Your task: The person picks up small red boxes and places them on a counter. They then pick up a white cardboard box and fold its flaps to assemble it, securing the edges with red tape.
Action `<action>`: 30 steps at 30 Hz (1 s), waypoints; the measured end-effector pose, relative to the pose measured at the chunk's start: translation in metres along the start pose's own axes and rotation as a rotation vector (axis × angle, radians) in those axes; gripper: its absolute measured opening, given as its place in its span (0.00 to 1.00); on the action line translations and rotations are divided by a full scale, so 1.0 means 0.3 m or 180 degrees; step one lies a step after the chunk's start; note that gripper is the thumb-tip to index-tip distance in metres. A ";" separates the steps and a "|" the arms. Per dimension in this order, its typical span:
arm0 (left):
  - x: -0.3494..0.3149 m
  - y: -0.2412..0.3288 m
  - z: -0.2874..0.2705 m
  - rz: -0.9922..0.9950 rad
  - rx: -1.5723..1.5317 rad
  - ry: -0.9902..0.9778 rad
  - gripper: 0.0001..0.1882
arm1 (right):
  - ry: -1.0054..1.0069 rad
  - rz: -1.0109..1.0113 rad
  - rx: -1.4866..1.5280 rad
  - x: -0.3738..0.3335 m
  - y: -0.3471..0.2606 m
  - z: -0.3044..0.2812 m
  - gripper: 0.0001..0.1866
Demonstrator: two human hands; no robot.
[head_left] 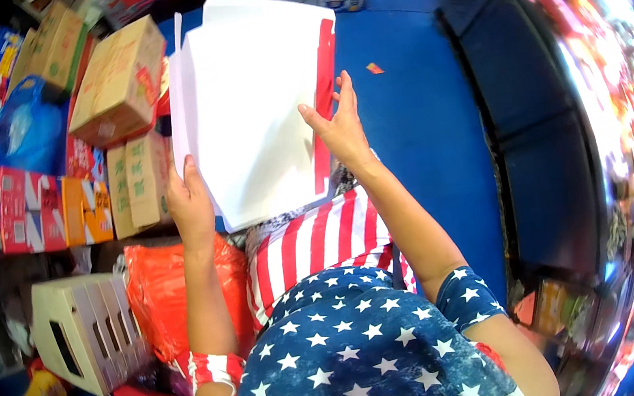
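**Both hands hold up a flat white carton blank**

Left hand (188, 199) grips the lower left edge of a large white folded cardboard sheet (253, 101), fingers wrapped behind it, thumb side toward the camera. Right hand (339, 125) is spread flat against the sheet's right side, fingers splayed near the red printed strip (325, 98) along that edge; looks like it steadies the sheet rather than pinching it. The sheet is raised in front of the chest, tilted, several layers showing at its left edge, probably held so because it is too wide for one hand.

Left of the left hand: stacked brown cardboard boxes (118, 84), a blue plastic bag (24, 131) beyond them, and a row of red and white printed cartons (3, 208). Below the left hand: an orange plastic bag (171, 289) and a beige divided carton (87, 331) lying on its side. Right of the right hand: blue floor (420, 117) with a small orange scrap (374, 68), then a dark glass display case (533, 108). The person wears a stars-and-stripes garment (347, 341).
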State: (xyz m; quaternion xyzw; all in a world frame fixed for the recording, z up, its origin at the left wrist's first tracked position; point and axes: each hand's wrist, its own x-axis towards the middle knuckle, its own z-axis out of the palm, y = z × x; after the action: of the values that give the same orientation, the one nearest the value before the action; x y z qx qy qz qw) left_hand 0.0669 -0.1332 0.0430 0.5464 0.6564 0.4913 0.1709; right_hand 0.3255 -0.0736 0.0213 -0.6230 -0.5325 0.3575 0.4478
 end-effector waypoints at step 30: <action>-0.156 0.023 0.123 -0.2122 -0.2428 -0.1807 0.27 | 0.0294 0.1858 0.2630 -0.214 0.213 -0.422 0.27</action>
State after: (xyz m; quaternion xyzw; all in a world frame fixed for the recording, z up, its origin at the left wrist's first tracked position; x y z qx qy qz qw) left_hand 0.1149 -0.1583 0.0172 0.3202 0.4982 0.4470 0.6705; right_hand 0.4528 -0.1612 0.0027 -0.5319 -0.1300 0.6206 0.5614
